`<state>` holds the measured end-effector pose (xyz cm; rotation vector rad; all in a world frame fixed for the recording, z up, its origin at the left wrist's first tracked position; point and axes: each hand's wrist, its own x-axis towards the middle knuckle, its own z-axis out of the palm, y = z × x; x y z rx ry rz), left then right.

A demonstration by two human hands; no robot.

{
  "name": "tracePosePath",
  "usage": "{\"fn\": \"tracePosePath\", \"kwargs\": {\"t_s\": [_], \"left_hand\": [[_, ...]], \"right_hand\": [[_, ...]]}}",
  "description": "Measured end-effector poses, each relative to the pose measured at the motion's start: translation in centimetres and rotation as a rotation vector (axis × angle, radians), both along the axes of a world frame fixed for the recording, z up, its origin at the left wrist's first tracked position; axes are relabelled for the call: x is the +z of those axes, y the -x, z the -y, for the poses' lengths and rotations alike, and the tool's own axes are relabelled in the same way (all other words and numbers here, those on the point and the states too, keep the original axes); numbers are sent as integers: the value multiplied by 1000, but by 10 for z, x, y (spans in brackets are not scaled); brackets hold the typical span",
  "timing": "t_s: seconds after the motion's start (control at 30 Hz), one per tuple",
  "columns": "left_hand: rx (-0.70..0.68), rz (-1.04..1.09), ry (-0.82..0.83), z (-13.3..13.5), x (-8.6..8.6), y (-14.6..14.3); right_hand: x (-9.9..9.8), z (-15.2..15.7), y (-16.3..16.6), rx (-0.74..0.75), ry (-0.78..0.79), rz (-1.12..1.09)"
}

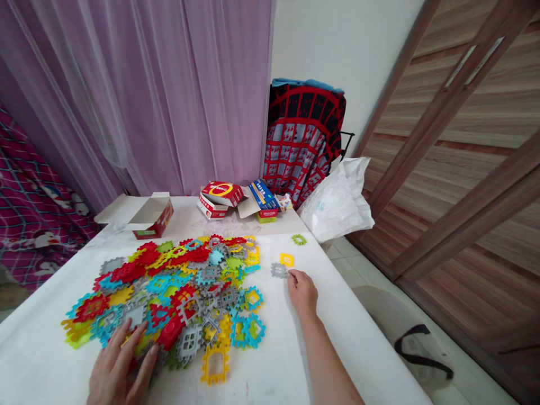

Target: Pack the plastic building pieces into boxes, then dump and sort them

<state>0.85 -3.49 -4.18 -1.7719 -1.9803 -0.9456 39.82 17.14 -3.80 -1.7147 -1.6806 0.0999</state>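
Note:
A spread heap of interlocking plastic building tiles (169, 281) in red, blue, grey, yellow and green covers the left and middle of the white table. My left hand (120, 363) rests on the near edge of that heap, fingers stretched and apart, touching several tiles. To the right of the heap, my right hand (302, 292) is closed, its thumb and fingertips at the right edge of a grey tile (277, 270) lying on the table. A yellow tile (287, 259) lies against the grey one, just behind it. Farther back is a green ring-shaped tile (299, 239).
On the table's far side stand an open red box (156, 222), a red-and-white box (221, 194) and a blue box (264, 194). A white plastic bag (340, 199) sits beyond the right edge. Purple curtains (202, 95) hang behind; a wooden wardrobe (459, 140) stands right.

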Motion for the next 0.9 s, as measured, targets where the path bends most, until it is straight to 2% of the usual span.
{"fn": "tracePosePath", "kwargs": {"t_s": [0.13,0.23,0.43,0.57,0.73,0.9], "left_hand": [[10,21,17,1,0,0],[-5,33,24,1,-1,1],[-16,43,33,1,2,0],[-26,37,22,1,1,2],[-37,32,37,2,-1,3],[-39,51,90,2,-4,7]], "right_hand": [[-1,-6,-2,-21,-49,-11],[2,-18,-6,-28,8,53],[20,-49,-19,181,200,183],[21,-59,-26,274,177,179],[9,-60,-29,134,22,9],[1,-56,-29,84,-36,-402]]}}
